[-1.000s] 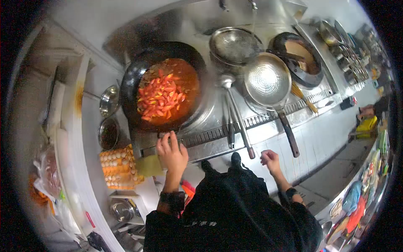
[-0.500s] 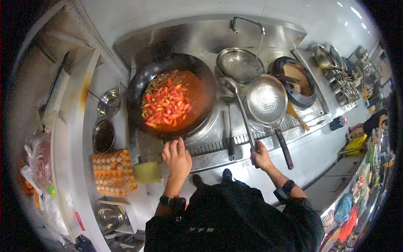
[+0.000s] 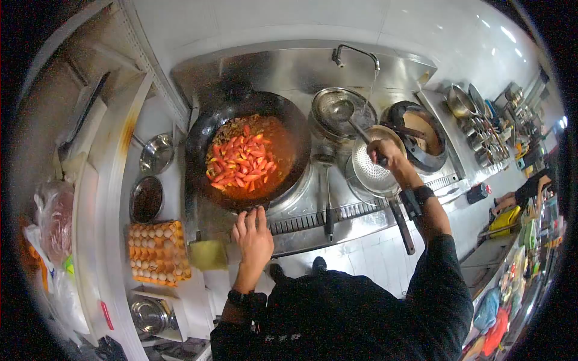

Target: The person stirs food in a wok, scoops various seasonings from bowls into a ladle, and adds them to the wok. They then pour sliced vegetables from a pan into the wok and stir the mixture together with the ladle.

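A large black wok (image 3: 200,135) holds chopped red pieces (image 3: 241,159) in reddish sauce with browned bits. My left hand (image 3: 253,231) is at the wok's near edge, its fingers bent against the rim; whether they grip anything there is hidden. In my right hand (image 3: 386,153) is the handle of a metal ladle (image 3: 342,110), whose bowl is over the round metal pot (image 3: 325,123) beneath the running faucet (image 3: 358,50). Below my right hand lies a perforated strainer (image 3: 376,174) with a dark handle.
Right of the strainer is a dark-rimmed round vessel (image 3: 436,157). A long-handled utensil (image 3: 329,222) lies between wok and strainer. Egg trays (image 3: 158,253) and metal bowls stand at the left. Pots and containers line the right, where another person's arm (image 3: 512,197) shows.
My right hand has moved up and away from me with the ladle, bringing its bowl over the pot under the faucet. My left hand stays by the wok's rim.
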Tool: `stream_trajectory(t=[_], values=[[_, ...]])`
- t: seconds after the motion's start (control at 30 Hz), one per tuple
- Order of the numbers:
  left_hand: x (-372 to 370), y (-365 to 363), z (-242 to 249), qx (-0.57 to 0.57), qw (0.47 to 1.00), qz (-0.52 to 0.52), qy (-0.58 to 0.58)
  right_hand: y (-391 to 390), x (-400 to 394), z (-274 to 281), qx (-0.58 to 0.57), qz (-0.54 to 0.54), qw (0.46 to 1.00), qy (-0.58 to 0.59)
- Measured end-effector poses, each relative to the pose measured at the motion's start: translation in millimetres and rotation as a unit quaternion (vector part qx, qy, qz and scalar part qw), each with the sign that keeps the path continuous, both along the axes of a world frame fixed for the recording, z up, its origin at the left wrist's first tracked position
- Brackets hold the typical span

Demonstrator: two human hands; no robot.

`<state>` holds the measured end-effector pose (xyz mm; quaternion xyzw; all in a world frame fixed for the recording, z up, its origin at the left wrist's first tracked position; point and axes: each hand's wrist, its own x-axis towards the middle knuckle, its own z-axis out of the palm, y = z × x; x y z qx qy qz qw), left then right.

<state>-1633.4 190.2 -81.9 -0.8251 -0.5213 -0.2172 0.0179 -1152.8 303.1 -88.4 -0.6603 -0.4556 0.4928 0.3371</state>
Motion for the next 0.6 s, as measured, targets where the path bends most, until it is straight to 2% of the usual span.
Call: stream_trajectory(t=[0.03,0.07,0.1,0.17,0.23,0.37,0.43,0.5,0.53,0.6], values=[[2,-1,2,0.011,1.0,0.004,-0.005,7,7,-6,-0.053,-0.082,0.984,0.152],[3,-2,4,0.011,1.0,0.002,-0.006,-1,-5,20,-0.076,-0.161,0.945,0.274],[3,-3,8,0.012,1.0,0.002,-0.008,-5,-13,42,-0.114,-0.193,0.84,0.494],[2,-5,9,0.016,1.0,0.005,-0.006,-17,-29,83,-0.068,-0.183,0.873,0.446],[2,-4,4,0.027,1.0,0.007,-0.001,-25,-14,103,-0.153,-0.157,0.804,0.552],[5,-5,-4,0.038,0.999,0.015,-0.027,-69,-52,175,-0.041,-0.176,0.88,0.439],[6,-5,-4,0.034,0.999,0.017,-0.026,-81,-62,196,-0.067,-0.149,0.867,0.47],[6,-7,-3,0.024,0.999,0.02,-0.015,-94,-78,211,-0.072,-0.102,0.877,0.465],[6,-6,-8,0.023,0.999,0.022,-0.02,-100,-82,213,-0.096,-0.098,0.863,0.486],[4,-8,-7,0.019,0.999,0.024,-0.01,-111,-102,217,-0.1,-0.094,0.874,0.466]])
